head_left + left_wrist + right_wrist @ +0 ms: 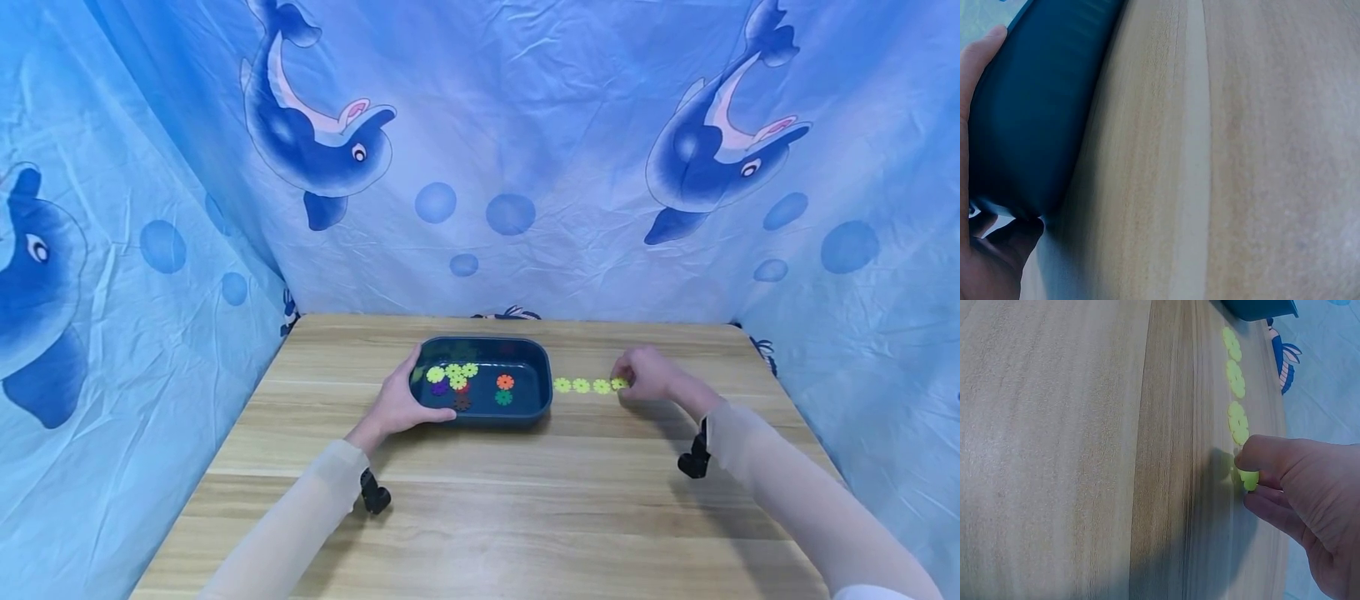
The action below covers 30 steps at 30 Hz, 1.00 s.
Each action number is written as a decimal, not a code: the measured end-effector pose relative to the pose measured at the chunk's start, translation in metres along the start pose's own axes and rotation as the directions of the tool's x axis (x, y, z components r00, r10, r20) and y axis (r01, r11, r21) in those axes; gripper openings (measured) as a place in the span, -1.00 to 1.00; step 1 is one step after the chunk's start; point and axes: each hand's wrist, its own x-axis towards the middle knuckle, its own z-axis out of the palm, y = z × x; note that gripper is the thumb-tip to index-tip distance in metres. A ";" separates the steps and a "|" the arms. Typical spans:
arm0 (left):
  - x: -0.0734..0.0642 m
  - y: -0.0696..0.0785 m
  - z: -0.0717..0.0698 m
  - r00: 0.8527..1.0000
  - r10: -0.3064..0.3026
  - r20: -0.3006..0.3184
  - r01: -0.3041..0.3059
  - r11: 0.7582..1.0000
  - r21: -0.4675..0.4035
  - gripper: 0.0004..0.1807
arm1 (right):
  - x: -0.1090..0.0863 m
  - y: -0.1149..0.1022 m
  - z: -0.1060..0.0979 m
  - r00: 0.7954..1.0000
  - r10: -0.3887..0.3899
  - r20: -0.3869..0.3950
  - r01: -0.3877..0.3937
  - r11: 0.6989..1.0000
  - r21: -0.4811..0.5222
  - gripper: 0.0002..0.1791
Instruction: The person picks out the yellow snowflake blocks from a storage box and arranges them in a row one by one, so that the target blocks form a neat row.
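Note:
A dark blue-green plastic tray [531, 412] lies on the wooden table. My left hand [399, 400] grips its left end, thumb along the near rim and fingers round the far side; in the left wrist view the tray's wall [1038, 106] sits between thumb and fingers. My right hand [649, 373] pinches a yellow-green notched plastic disc [1249, 480] at the right end of a row of matching discs [581, 386]. Inside the tray are several yellow-green discs [453, 371], an orange disc [505, 382], a green one [503, 398], and purple, red and brown ones.
The wooden table [510, 508] reaches back to a blue curtain [480, 125] printed with dolphins, which also hangs on both sides. The row of discs runs rightward from the tray's right end. A black wrist camera [375, 493] hangs below the left sleeve.

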 end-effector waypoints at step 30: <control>-0.001 0.002 0.000 1.000 0.010 0.001 -0.010 1.000 -0.012 0.54 | 0.002 0.000 -0.001 0.997 0.001 0.076 -0.003 1.000 0.029 -0.68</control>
